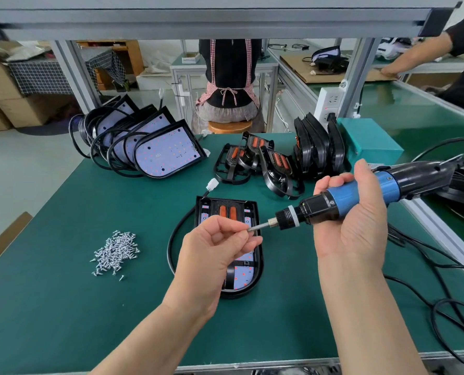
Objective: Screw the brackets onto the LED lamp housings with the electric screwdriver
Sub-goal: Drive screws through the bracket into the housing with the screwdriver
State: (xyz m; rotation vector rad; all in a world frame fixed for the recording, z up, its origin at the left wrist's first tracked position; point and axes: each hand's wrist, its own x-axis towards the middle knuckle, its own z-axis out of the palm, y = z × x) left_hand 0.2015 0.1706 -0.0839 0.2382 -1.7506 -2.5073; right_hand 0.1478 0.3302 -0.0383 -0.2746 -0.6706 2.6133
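A black LED lamp housing (248, 277) with a bracket on it lies flat on the green mat in the middle, partly hidden by my left hand. My right hand (352, 220) grips the blue-and-black electric screwdriver (341, 197), held nearly level above the housing with its bit pointing left. My left hand (214, 247) pinches something small at the bit's tip; the screw itself is too small to make out. A heap of loose silver screws (115, 251) lies on the mat to the left.
A leaning row of LED housings with black cables (155, 147) stands at the back left. Loose black brackets with orange pads (263, 163) lie at the back centre, beside a teal box (371, 142). Black cables (442, 288) trail at the right. Other people work behind.
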